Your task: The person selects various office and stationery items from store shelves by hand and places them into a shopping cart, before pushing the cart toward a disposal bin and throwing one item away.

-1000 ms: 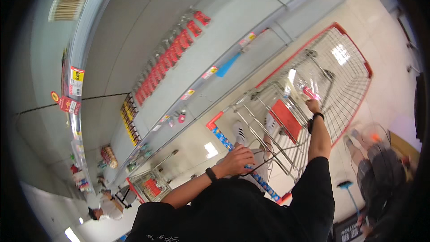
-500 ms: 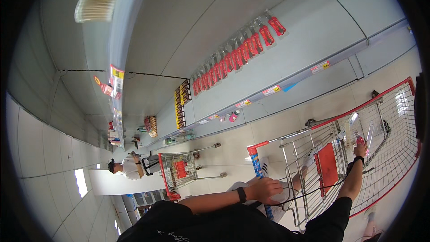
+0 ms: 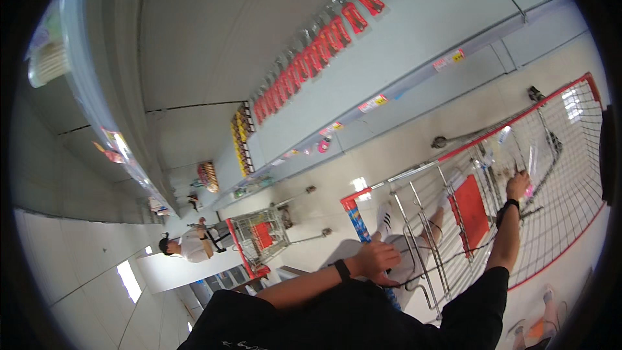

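Observation:
My left hand (image 3: 378, 260) is closed over the blue-patterned handle (image 3: 357, 223) of a wire shopping cart (image 3: 570, 220) with red trim. My right hand (image 3: 517, 185) reaches down into the basket, its fingers curled together among clear plastic packages (image 3: 532, 161). Whatever those fingers hold is too small and too covered to name. Beside them shows a bit of a pink item (image 3: 529, 191). A red panel (image 3: 469, 212) sits in the cart between my two hands.
A grey shelf (image 3: 414, 32) along the far side carries a row of red-handled packaged tools (image 3: 304, 68) and some yellow-and-black boxes (image 3: 241, 139). Another shopping cart (image 3: 260, 236) and a person (image 3: 194, 244) stand to the left. Someone's legs (image 3: 549, 314) show at lower right.
The view has shifted, so shelf and cart sit higher in it. My right hand stays in the basket, and the red-pink thing seen at its fingertips before no longer shows there.

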`<control>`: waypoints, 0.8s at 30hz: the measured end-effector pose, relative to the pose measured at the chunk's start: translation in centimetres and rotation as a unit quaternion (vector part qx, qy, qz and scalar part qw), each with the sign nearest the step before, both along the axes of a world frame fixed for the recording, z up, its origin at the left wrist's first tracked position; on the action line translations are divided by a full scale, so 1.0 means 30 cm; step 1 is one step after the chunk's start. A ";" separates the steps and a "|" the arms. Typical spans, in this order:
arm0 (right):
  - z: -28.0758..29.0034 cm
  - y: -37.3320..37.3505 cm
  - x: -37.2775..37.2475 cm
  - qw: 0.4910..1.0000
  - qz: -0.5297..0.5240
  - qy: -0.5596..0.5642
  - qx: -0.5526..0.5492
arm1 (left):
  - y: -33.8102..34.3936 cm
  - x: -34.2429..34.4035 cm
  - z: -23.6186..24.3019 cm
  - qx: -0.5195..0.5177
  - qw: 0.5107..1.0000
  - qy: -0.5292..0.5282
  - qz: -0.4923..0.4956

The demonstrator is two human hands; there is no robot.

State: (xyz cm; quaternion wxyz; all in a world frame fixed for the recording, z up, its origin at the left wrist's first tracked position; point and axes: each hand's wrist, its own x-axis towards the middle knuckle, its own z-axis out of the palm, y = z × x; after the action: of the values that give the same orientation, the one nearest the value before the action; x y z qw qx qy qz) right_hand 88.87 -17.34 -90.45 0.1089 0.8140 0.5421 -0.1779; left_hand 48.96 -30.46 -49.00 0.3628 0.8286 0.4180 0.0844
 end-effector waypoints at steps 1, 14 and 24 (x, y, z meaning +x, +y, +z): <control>0.054 0.008 -0.023 0.998 0.036 0.037 0.046 | -0.003 -0.014 0.002 0.005 1.000 0.002 0.001; 0.906 -0.020 -0.375 0.756 -0.171 0.466 0.426 | -0.027 -0.133 -0.031 0.074 0.991 -0.112 -0.022; 1.723 0.013 -0.839 0.700 -0.138 0.577 0.398 | 0.223 -0.223 0.015 -0.041 0.962 -0.235 -0.133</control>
State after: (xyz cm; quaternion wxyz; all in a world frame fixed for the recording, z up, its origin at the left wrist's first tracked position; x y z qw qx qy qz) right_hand 63.70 -16.94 -38.77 -0.5849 0.5852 0.4003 -0.3938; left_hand 42.27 -23.78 -48.54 0.4928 0.8177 0.2104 0.2104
